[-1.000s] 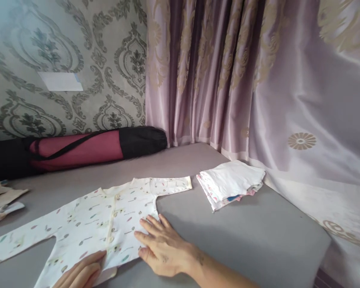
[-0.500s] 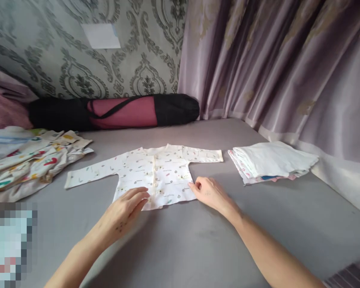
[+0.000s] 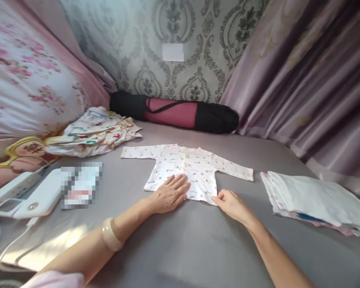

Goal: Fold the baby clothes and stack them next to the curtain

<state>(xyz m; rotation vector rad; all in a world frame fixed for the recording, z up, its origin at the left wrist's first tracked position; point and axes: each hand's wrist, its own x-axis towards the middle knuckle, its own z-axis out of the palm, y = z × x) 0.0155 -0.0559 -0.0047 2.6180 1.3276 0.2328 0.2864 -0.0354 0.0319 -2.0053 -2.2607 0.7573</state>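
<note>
A small white baby shirt [image 3: 198, 176] with a fine print and a button front lies spread flat, both sleeves stretched out to the sides. My left hand [image 3: 172, 194] rests flat on its lower middle, fingers extended and slightly apart. At the bottom right corner of the hem, my right hand [image 3: 229, 202] pinches the fabric between thumb and curled fingers. A pale bangle [image 3: 112, 235] circles my left wrist.
Folded white cloths [image 3: 321, 200] are stacked on the right. A heap of printed baby clothes [image 3: 99, 132] lies back left, near a black and red bag [image 3: 171, 112] along the wall. A white power bank [image 3: 45, 192] with cables and a blurred packet [image 3: 82, 186] sit left.
The view has swung left. My left hand has gone from hovering with bent fingers to lying flat on the shirt. My right hand stays at the hem's right corner.
</note>
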